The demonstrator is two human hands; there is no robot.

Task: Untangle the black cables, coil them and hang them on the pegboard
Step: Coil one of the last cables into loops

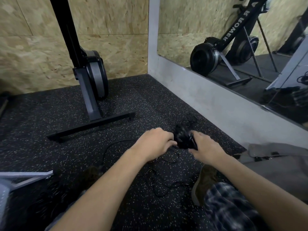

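Speckled rubber floor (63,112), 1 rower (90,75) in corner: left hand (155,142) & right hand (207,148) both grip 1 tangled bundle of black cables (182,136) near the wall (205,94), loose strands (166,160) trailing back over floor.

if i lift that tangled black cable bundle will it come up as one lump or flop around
Probably floppy: the tangled black cable bundle looks like soft, loose loops. Thin black strands trail across the speckled rubber floor, so they would likely drag behind and snag. Being thin wire, it is likely light.
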